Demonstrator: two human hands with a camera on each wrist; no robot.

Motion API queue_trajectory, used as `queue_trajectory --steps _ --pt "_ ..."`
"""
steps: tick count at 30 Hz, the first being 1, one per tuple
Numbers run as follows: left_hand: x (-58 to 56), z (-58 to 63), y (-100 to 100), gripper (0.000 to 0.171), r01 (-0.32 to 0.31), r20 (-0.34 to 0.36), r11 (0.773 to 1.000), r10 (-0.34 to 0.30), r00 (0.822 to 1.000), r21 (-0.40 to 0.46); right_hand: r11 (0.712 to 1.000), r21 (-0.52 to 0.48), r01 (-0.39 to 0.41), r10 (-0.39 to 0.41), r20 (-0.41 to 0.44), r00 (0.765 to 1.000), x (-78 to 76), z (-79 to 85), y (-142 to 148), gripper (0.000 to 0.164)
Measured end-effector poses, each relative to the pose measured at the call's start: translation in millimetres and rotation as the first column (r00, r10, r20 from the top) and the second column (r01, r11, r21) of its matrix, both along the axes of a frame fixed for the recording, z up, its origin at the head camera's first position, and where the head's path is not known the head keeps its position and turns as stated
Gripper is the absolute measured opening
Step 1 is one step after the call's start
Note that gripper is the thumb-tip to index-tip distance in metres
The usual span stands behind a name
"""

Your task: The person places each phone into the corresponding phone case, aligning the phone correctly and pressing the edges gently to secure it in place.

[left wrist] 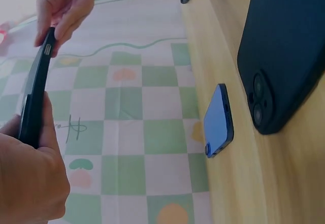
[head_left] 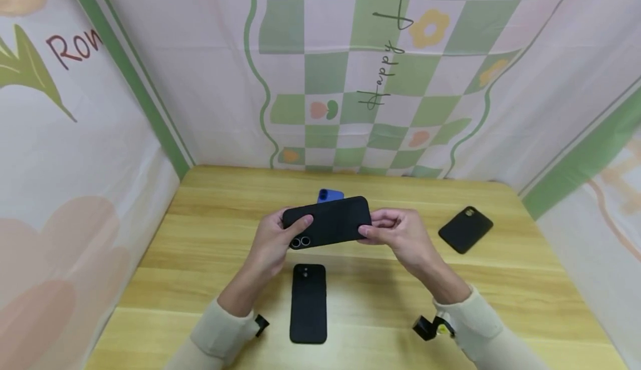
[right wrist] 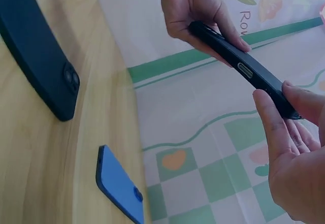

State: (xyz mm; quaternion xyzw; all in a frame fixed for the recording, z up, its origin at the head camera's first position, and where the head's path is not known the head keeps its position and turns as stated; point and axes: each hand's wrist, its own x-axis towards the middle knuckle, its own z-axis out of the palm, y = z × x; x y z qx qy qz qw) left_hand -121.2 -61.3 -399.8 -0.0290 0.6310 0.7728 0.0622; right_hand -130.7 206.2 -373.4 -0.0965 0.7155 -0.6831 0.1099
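Observation:
Both hands hold a black phone (head_left: 334, 221) up above the table, its camera side facing the head camera. Two ringed lenses sit at its lower left corner. My left hand (head_left: 270, 242) grips the left end, thumb lying across the back. At the other end, my right hand (head_left: 404, 237) pinches the right edge between thumb and fingers. A long side cut-out shows on the edge of the black phone (right wrist: 238, 64) in the right wrist view. Below the hands, another black phone (head_left: 308, 309) lies on the table with its camera end pointing away.
A blue phone (head_left: 336, 194) lies behind the held one, partly hidden by it. To the right rests a black phone case (head_left: 467, 230), set at an angle. The wooden table (head_left: 225, 203) meets printed cloth walls (head_left: 220, 108) at the back and sides.

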Motion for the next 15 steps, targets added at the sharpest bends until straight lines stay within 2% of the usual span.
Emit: queue_trajectory --steps 3,6,11,12,15 --pt "-0.1 1.2 -4 0.020 0.029 -0.021 0.997 -0.030 0.999 -0.075 0.997 0.070 -0.028 0.027 0.012 1.000 -1.2 0.6 2 0.028" --pt "-0.7 2.2 -9 0.022 0.074 -0.039 0.983 -0.081 0.996 -0.168 0.979 0.192 -0.062 0.062 0.008 0.998 -3.0 2.7 5 0.031" --pt "-1.5 2.2 -12 0.019 0.187 -0.055 0.929 -0.215 0.975 -0.321 0.907 0.403 -0.125 0.155 -0.044 0.987 -8.7 8.4 5 0.031" --pt "-1.6 1.6 -12 0.019 0.209 -0.056 0.916 -0.242 0.969 -0.344 0.890 0.432 -0.147 0.188 -0.053 0.981 -10.2 9.3 5 0.033" --pt "-1.5 0.8 -11 0.018 0.251 -0.068 0.873 -0.306 0.950 -0.418 0.835 0.496 -0.237 0.318 -0.084 0.944 -12.8 9.4 1 0.022"
